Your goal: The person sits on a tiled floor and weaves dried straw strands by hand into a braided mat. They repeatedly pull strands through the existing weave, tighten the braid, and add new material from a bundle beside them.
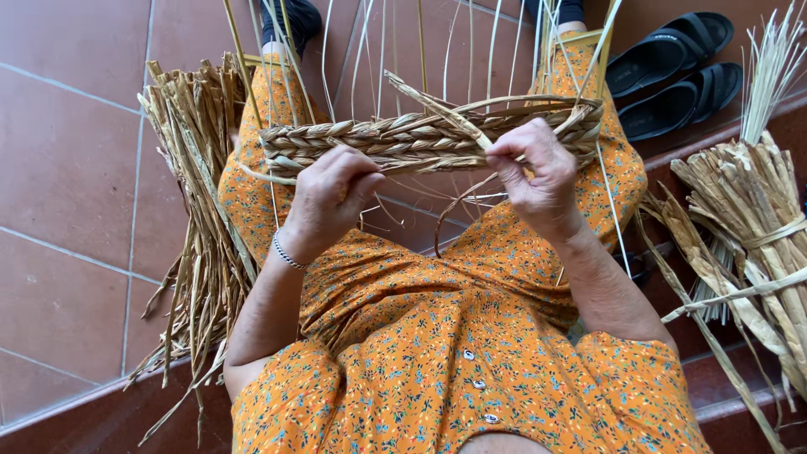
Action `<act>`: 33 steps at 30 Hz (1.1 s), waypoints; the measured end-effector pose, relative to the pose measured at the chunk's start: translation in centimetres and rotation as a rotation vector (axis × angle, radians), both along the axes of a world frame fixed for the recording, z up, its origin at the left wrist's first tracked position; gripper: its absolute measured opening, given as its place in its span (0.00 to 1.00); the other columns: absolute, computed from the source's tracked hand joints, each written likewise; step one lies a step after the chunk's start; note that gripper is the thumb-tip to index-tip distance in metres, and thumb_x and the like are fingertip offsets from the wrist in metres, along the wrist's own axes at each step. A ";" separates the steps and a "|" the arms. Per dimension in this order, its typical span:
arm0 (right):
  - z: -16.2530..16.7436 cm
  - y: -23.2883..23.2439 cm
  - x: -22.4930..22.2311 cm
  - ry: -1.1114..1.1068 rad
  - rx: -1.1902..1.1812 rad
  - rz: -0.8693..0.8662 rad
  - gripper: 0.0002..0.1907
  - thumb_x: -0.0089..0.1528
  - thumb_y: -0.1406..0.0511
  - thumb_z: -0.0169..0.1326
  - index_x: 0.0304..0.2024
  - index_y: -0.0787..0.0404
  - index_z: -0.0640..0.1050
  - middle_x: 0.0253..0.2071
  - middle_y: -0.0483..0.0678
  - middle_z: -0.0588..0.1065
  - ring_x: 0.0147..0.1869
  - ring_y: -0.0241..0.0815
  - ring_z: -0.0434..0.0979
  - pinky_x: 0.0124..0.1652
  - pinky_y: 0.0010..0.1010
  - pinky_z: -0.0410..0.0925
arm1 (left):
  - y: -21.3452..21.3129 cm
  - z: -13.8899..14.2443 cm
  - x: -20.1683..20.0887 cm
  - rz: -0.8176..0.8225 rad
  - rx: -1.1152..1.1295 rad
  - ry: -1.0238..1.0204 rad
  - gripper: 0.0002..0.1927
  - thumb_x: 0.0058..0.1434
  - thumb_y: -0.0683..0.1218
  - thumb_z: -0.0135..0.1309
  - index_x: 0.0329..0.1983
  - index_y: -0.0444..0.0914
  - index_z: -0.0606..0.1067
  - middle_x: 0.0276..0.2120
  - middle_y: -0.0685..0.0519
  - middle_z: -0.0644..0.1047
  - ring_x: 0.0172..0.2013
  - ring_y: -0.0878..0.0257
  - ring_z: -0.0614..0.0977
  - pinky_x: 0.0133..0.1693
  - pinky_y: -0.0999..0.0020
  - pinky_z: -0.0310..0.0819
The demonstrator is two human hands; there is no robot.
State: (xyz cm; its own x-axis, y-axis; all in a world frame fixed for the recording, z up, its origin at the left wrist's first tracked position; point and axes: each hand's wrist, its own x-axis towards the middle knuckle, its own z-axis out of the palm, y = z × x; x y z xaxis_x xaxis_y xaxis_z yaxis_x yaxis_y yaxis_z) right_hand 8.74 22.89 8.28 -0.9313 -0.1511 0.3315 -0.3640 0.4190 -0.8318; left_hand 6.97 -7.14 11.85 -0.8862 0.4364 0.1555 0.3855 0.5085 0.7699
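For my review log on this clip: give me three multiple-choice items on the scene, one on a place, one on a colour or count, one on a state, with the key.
1. Where do the black sandals lie?
A. on the floor at the upper right
B. on the person's lap
C. under the loose straw at the left

2. What colour is the person's dress?
A. plain white
B. orange with small flowers
C. dark blue

3. How does the woven piece stand?
A. lying flat on the floor
B. held up by both hands
C. hanging from a hook

Key: 1 A, the pair sits on the tiles beside the tied straw bundle. 2 B, the orange flowered cloth covers lap and chest. 3 B, the left hand and right hand each pinch its braided band with the fingers, above the knees.
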 end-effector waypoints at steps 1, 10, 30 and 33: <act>-0.1 -0.4 0.3 -0.040 -0.028 0.002 0.08 0.64 0.76 0.63 0.40 0.62 0.77 0.40 0.47 0.76 0.44 0.43 0.77 0.45 0.33 0.72 | 0.2 0.2 0.2 0.012 0.094 0.015 0.06 0.70 0.42 0.58 0.46 0.36 0.73 0.43 0.47 0.80 0.46 0.56 0.82 0.49 0.61 0.78; -1.0 -4.0 2.5 -0.091 -0.242 0.358 0.10 0.59 0.75 0.63 0.42 0.61 0.80 0.39 0.47 0.78 0.43 0.41 0.81 0.43 0.28 0.74 | 3.4 3.0 0.9 0.096 0.828 -0.392 0.03 0.79 0.41 0.46 0.52 0.36 0.67 0.44 0.48 0.77 0.36 0.64 0.77 0.41 0.69 0.74; -5.1 12.3 -2.6 -0.153 0.019 -0.192 0.06 0.67 0.75 0.64 0.45 0.65 0.80 0.44 0.49 0.80 0.49 0.38 0.82 0.49 0.28 0.75 | 20.8 -7.5 -7.1 -0.056 0.076 0.254 0.06 0.57 0.42 0.63 0.36 0.41 0.77 0.35 0.50 0.74 0.41 0.52 0.76 0.42 0.58 0.67; -4.6 12.4 -2.2 -0.041 0.069 -0.149 0.07 0.66 0.76 0.65 0.45 0.65 0.79 0.47 0.51 0.80 0.52 0.44 0.83 0.51 0.31 0.75 | 22.6 -9.5 -7.3 -0.080 0.078 0.194 0.06 0.58 0.44 0.64 0.36 0.41 0.78 0.32 0.53 0.73 0.39 0.54 0.75 0.43 0.58 0.66</act>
